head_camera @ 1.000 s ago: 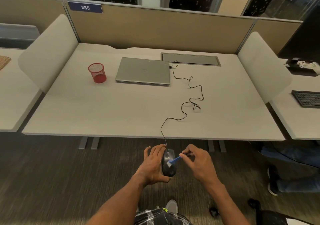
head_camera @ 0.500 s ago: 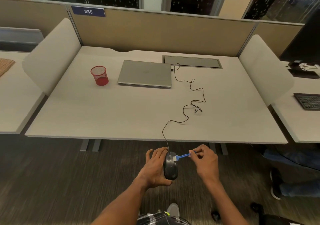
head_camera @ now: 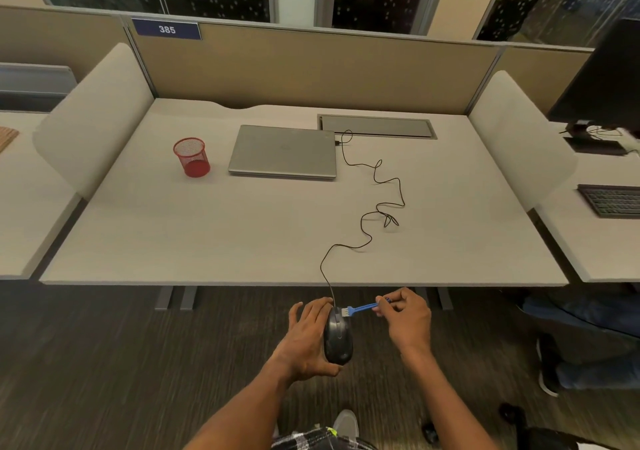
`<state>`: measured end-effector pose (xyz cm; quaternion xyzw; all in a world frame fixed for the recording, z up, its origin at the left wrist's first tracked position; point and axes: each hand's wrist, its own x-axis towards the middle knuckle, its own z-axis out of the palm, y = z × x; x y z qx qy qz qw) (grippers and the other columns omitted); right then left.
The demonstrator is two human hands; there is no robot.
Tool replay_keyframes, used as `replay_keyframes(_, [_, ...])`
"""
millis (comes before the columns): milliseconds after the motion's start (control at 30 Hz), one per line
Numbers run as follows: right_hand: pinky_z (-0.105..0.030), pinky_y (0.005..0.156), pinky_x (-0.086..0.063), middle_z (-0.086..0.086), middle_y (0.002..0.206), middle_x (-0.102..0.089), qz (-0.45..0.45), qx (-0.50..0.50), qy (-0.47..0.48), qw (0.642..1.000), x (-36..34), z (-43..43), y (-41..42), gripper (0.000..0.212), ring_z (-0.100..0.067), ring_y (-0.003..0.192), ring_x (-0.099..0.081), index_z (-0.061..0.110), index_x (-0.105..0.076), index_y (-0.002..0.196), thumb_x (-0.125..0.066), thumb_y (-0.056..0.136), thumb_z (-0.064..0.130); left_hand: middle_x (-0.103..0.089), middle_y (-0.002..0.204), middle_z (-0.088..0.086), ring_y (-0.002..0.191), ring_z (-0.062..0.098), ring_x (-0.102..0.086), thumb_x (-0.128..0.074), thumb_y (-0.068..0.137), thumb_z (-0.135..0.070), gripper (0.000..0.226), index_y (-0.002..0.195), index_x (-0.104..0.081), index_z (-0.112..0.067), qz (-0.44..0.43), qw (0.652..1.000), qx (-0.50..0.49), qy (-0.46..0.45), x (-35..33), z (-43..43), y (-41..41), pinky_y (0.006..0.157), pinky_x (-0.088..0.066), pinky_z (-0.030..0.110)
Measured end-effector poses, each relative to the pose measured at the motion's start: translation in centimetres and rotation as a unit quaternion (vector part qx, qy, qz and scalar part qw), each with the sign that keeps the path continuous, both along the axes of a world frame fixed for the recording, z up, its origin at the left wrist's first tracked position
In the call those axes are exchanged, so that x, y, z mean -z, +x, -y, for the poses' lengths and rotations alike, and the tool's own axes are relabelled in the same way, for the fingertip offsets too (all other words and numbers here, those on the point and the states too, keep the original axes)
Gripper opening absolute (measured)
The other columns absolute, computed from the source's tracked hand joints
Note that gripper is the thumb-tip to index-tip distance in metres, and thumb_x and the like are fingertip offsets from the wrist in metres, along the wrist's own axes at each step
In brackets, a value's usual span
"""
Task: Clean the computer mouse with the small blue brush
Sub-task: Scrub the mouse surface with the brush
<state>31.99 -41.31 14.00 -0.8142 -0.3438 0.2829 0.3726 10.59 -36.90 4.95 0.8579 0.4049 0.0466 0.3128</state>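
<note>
We hold the mouse [head_camera: 337,340] in the left hand [head_camera: 308,342], off the desk [head_camera: 207,241] front edge. Right hand [head_camera: 407,321] pinches the brush [head_camera: 360,308]; bristles have slid from mid-mouse to its cable end, so brushing is underway, nearing the front.

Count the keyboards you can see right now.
1. A black keyboard lies on the neighbouring desk at the right edge, partly cut off. The closed laptop on the middle desk hides its own keys.
</note>
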Motion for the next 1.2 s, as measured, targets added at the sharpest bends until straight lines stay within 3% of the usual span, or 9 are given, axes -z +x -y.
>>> replay_keyframes(100, [-0.026, 0.068, -0.059, 0.004, 0.078, -0.074, 0.019, 0.007, -0.008, 1.0, 0.1, 0.0, 0.2, 0.012, -0.009, 0.076, -0.072, 0.02, -0.066, 0.084, -0.076, 0.091, 0.019, -0.017, 0.17, -0.003, 0.159, 0.016, -0.008, -0.075, 0.07, -0.075, 0.127, 0.165, -0.01, -0.021, -0.007, 1.0, 0.005, -0.003, -0.2, -0.1, -0.1, 0.13, 0.009, 0.054])
replay_keyframes(267, [-0.031, 0.077, -0.062, -0.001, 0.079, -0.077, -0.063, -0.003, 0.006, 0.998, -0.2, 0.0, 0.0, 0.007, -0.011, 0.077, -0.076, 0.015, -0.07, 0.089, -0.076, 0.091, 0.017, -0.017, 0.17, -0.003, 0.16, 0.016, -0.008, -0.074, 0.07, -0.076, 0.127, 0.165, -0.01, -0.021, -0.011, 1.0, 0.007, -0.006, -0.4, -0.2, -0.2, 0.13, 0.009, 0.055])
replay_keyframes(367, [-0.028, 0.071, -0.06, 0.008, 0.079, -0.07, 0.058, -0.021, -0.011, 0.998, -0.3, -0.1, 0.0, 0.01, -0.009, 0.078, -0.07, 0.02, -0.067, 0.088, -0.076, 0.091, 0.022, -0.016, 0.17, -0.002, 0.16, 0.016, -0.008, -0.075, 0.07, -0.076, 0.128, 0.165, -0.009, -0.021, -0.014, 1.0, 0.011, -0.005, -0.4, -0.3, -0.1, 0.13, 0.008, 0.055])
replay_keyframes(467, [-0.019, 0.068, -0.057, 0.008, 0.08, -0.072, 0.062, -0.071, 0.0, 0.996, -0.9, -0.4, -0.3, 0.011, -0.005, 0.077, -0.071, 0.022, -0.066, 0.087, -0.077, 0.09, 0.021, -0.015, 0.171, -0.001, 0.16, 0.017, -0.008, -0.075, 0.07, -0.075, 0.128, 0.165, -0.009, -0.02, -0.015, 1.0, 0.011, -0.004, -0.5, -0.3, -0.1, 0.13, 0.007, 0.055])
replay_keyframes(533, [-0.022, 0.071, -0.06, 0.009, 0.08, -0.071, 0.066, -0.084, -0.01, 0.994, -1.1, -0.6, -0.6, 0.013, -0.006, 0.078, -0.071, 0.024, -0.065, 0.086, -0.077, 0.09, 0.023, -0.016, 0.171, -0.001, 0.16, 0.017, -0.008, -0.074, 0.07, -0.075, 0.128, 0.165, -0.01, -0.019, -0.014, 1.0, 0.011, -0.003, -0.6, -0.3, -0.2, 0.13, 0.007, 0.055])
replay_keyframes(633, [-0.03, 0.072, -0.061, 0.012, 0.081, -0.065, 0.17, -0.104, -0.034, 0.979, -0.6, -0.5, -0.5, 0.019, -0.01, 0.082, -0.065, 0.032, -0.058, 0.087, -0.077, 0.089, 0.031, -0.016, 0.171, -0.001, 0.159, 0.017, -0.009, -0.074, 0.07, -0.076, 0.128, 0.165, -0.01, -0.019, -0.012, 1.0, 0.014, -0.002, -0.6, -0.4, -0.1, 0.13, 0.007, 0.054])
replay_keyframes(833, [-0.027, 0.076, -0.062, 0.006, 0.081, -0.073, 0.045, -0.081, -0.01, 0.996, -1.0, -0.9, -0.5, 0.014, -0.004, 0.079, -0.072, 0.022, -0.065, 0.085, -0.078, 0.089, 0.019, -0.018, 0.17, -0.002, 0.159, 0.017, -0.011, -0.074, 0.071, -0.076, 0.126, 0.165, -0.011, -0.02, -0.008, 1.0, 0.006, -0.004, -0.5, -0.4, -0.4, 0.13, 0.008, 0.053])
replay_keyframes(1100, [-0.027, 0.073, -0.063, 0.006, 0.08, -0.073, 0.049, -0.072, -0.003, 0.996, -0.8, -0.7, -0.5, 0.013, -0.006, 0.077, -0.073, 0.021, -0.066, 0.085, -0.078, 0.089, 0.019, -0.017, 0.169, -0.002, 0.159, 0.017, -0.01, -0.073, 0.07, -0.078, 0.127, 0.165, -0.01, -0.02, -0.018, 1.0, 0.007, 0.001, -0.2, -0.4, -0.4, 0.13, 0.007, 0.054])
replay_keyframes(1200, [-0.03, 0.072, -0.062, 0.01, 0.081, -0.068, 0.128, -0.073, -0.006, 0.989, -0.6, -0.7, -0.4, 0.015, -0.009, 0.079, -0.069, 0.025, -0.063, 0.086, -0.078, 0.088, 0.024, -0.017, 0.169, -0.002, 0.159, 0.016, -0.01, -0.073, 0.069, -0.077, 0.128, 0.164, -0.01, -0.02, -0.022, 1.0, 0.008, 0.005, -0.3, -0.5, -0.3, 0.13, 0.009, 0.054])
